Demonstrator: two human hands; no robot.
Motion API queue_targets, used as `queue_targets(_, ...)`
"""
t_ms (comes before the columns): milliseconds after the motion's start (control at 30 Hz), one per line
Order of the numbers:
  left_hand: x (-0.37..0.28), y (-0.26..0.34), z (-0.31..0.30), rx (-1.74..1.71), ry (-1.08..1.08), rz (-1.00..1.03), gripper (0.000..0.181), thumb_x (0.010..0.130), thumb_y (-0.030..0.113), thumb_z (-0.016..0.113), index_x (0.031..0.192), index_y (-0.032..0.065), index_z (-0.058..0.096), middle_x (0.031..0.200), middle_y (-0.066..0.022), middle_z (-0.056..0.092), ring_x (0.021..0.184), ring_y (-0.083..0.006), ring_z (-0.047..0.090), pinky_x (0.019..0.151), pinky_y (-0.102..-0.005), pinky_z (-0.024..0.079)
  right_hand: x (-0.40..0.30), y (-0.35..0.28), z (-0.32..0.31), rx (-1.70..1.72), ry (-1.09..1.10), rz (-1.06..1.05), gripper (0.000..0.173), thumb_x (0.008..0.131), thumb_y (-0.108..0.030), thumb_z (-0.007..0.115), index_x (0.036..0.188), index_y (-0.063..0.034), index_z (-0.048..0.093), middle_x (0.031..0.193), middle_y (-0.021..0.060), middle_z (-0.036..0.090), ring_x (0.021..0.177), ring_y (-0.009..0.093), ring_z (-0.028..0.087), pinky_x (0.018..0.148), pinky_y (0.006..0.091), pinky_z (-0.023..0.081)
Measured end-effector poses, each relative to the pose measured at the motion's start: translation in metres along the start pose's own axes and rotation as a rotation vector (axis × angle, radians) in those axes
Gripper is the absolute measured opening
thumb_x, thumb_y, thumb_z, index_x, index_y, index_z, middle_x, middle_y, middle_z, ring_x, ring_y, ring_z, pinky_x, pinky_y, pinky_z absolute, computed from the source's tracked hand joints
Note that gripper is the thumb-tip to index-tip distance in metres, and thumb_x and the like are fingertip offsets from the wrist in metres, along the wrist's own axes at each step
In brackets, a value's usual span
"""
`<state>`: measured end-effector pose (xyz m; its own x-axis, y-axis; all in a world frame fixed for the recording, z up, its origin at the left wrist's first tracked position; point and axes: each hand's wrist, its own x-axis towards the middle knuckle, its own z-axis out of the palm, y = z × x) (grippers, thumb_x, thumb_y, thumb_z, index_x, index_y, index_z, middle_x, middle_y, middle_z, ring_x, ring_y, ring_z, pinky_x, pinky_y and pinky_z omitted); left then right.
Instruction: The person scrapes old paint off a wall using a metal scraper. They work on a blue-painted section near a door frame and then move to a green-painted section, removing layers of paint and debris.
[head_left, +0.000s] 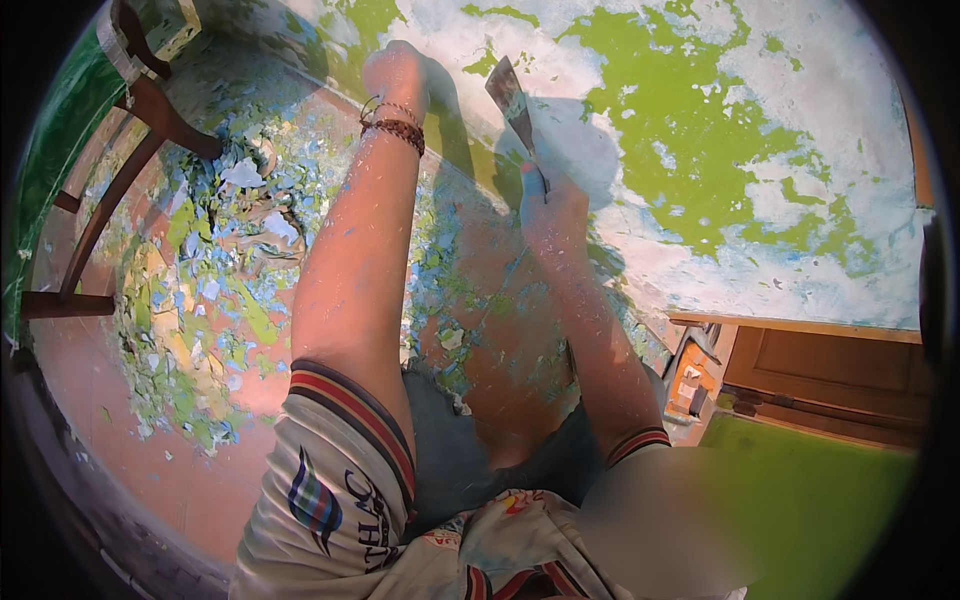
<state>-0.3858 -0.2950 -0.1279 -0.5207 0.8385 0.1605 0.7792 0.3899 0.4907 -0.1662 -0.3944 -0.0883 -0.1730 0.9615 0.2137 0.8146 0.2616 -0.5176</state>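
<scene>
My right hand (556, 214) grips a paint scraper (513, 105) by its handle, with the thumb along the near side. Its flat metal blade is stained and points up and away, in front of the wall (682, 142). That wall carries patches of bright green paint between bare whitish and pale blue areas. At the foot of the wall, my left hand (397, 75) looks curled, with its fingers hidden on the far side. A braided bracelet (401, 131) circles that wrist. Small specks of paint dust both forearms.
Green, blue and white paint flakes (247, 300) litter the reddish tiled floor (187, 495). Dark wooden legs (105, 217) stand at left beside a green sheet (45, 172). An orange object (690, 382) lies near a brown wooden door (825, 375) at right.
</scene>
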Motion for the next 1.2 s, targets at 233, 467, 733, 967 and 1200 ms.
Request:
queue_targets(233, -0.004, 0.005, 0.017, 0.028, -0.127, 0.042, 0.034, 0.062, -0.001, 0.075, 0.094, 0.0039, 0.063, 0.098, -0.0171, 0.065, 0.094, -0.0328, 0.064, 0.077, -0.0371, 0.052, 0.016, -0.005, 0.008, -0.036, 0.001, -0.094, 0.023, 0.090, -0.019, 0.056, 0.093, 0.0029, 0.064, 0.074, 0.0254, 0.060, 0.067, 0.040, 0.060, 0.061, 0.0441, 0.045)
queue_targets(467, -0.006, 0.001, 0.039, -0.148, -0.074, -0.013, 0.017, 0.073, 0.005, 0.066, 0.090, 0.0014, 0.063, 0.092, -0.0187, 0.066, 0.093, -0.0330, 0.064, 0.075, -0.0386, 0.052, -0.003, -0.003, -0.012, 0.085, 0.006, 0.008, 0.026, 0.092, -0.019, 0.057, 0.107, 0.0007, 0.063, 0.073, 0.0200, 0.062, 0.063, 0.023, 0.059, 0.062, 0.0355, 0.046)
queue_targets(733, -0.003, 0.000, 0.054, -0.289, 0.006, 0.027, 0.038, 0.089, 0.025, 0.038, 0.086, 0.0009, 0.067, 0.088, -0.0234, 0.066, 0.085, -0.0389, 0.064, 0.076, -0.0433, 0.051, 0.003, -0.001, -0.043, 0.314, 0.026, -0.105, 0.040, 0.094, -0.022, 0.056, 0.131, -0.0085, 0.052, 0.067, -0.0023, 0.051, 0.063, 0.006, 0.045, 0.060, 0.0218, 0.042)
queue_targets(967, -0.003, 0.019, 0.038, -0.383, 0.008, -0.063, 0.021, 0.087, 0.011, 0.046, 0.091, 0.0020, 0.065, 0.097, -0.0157, 0.067, 0.092, -0.0299, 0.065, 0.075, -0.0383, 0.053, 0.031, -0.043, -0.045, 0.090, 0.008, -0.083, 0.037, 0.092, -0.021, 0.054, 0.127, -0.0082, 0.055, 0.072, 0.0077, 0.055, 0.065, 0.014, 0.050, 0.061, 0.0265, 0.042)
queue_targets(1200, -0.004, 0.007, 0.041, -0.306, 0.002, 0.029, 0.036, 0.087, 0.025, 0.043, 0.087, -0.0033, 0.066, 0.093, -0.0235, 0.065, 0.090, -0.0384, 0.062, 0.079, -0.0431, 0.050, 0.025, -0.026, -0.057, 0.192, 0.062, -0.084, 0.036, 0.092, -0.018, 0.056, 0.126, -0.0070, 0.057, 0.065, 0.0023, 0.054, 0.062, 0.006, 0.046, 0.057, 0.0213, 0.040)
